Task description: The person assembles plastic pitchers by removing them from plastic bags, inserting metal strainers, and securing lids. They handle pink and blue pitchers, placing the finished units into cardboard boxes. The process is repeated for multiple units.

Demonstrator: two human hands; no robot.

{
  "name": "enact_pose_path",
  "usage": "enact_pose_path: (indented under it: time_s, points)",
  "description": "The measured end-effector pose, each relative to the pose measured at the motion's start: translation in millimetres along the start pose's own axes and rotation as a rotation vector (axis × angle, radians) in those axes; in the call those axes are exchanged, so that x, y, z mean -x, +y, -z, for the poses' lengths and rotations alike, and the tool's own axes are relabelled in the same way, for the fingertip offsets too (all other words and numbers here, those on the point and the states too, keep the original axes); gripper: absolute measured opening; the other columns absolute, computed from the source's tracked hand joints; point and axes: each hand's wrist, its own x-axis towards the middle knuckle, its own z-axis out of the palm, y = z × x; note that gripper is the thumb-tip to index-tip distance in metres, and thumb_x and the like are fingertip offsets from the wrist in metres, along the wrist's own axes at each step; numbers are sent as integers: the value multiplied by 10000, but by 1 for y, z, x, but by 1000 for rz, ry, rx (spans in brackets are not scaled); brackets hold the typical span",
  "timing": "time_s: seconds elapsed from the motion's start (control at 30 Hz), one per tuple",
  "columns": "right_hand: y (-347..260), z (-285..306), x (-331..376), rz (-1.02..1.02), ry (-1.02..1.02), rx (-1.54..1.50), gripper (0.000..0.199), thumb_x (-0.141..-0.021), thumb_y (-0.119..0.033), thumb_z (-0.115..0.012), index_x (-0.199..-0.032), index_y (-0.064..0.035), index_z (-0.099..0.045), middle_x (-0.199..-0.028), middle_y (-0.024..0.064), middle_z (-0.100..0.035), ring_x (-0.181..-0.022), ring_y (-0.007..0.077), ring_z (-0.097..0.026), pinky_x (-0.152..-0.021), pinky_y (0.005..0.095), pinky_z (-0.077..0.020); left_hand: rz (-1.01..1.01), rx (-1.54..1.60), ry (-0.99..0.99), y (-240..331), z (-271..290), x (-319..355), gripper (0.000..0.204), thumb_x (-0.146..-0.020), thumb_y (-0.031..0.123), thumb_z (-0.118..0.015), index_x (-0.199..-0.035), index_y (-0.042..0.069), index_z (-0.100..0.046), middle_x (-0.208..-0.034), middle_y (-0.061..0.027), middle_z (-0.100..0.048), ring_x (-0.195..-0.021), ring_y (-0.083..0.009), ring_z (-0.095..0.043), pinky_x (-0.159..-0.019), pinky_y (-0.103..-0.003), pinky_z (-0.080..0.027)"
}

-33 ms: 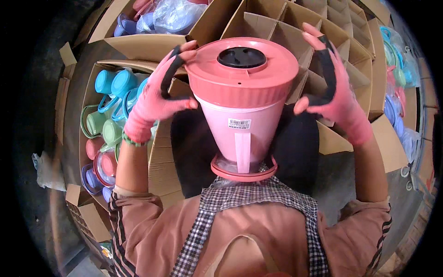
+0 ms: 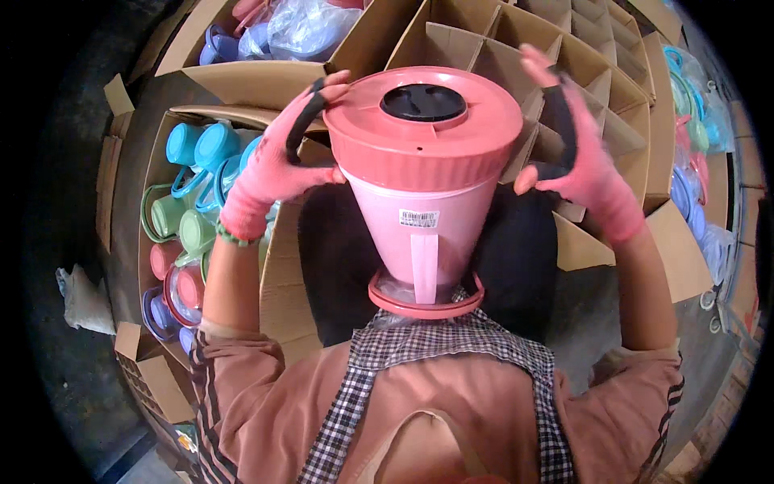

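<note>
A pale pink plastic pitcher [image 2: 389,214] stands upright between my knees. It carries a darker pink lid [image 2: 355,109] with a round black cap [image 2: 423,102] in its middle. A label and a pale handle [image 2: 424,266] face me, and a pink ring [image 2: 427,309] curves below. My left hand [image 2: 282,153], in a pink and black glove with bare fingertips, is open at the lid's left edge; its fingertips look very near or touching the rim. On the other side my right hand [image 2: 584,157], gloved alike, has its fingers spread, apart from the lid.
A large carton with cardboard dividers [image 2: 500,60] is ahead. At the left, a carton [image 2: 173,121] holds several blue, green, pink and purple lidded containers [image 2: 193,230]. Bagged plastic items [image 2: 306,32] fill another carton at the far left. More coloured ware [image 2: 693,133] is at the right.
Both hands have shifted slightly: the left toward the lid's rim, the right a little to the left at the wrist. The pitcher stays in place.
</note>
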Motion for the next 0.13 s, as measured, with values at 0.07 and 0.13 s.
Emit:
enact_pose_path:
  time_s: [0.07,0.13]
  points:
    - [30,-18,8,67,-73,-51,863,-534,-281,-761,-1247,-38,-340,-1281,156,-345,-1193,315,-328,-988,365,-274,30,206,-30,-16,-6,-8,816,-529,316,-781,-1189,8,-413,-1269,-167,-378,-1182,-269,-356,-979,-356,-272]
    - [45,-26,8,153,-173,-16,914,-632,-359,-713,-1319,-52,-193,-1322,138,-307,-1213,347,-290,-1022,393,-183,40,303,-76,-30,-9,-10,846,-531,344,-785,-1223,53,-395,-1285,-160,-363,-1191,-270,-349,-996,-365,-245]
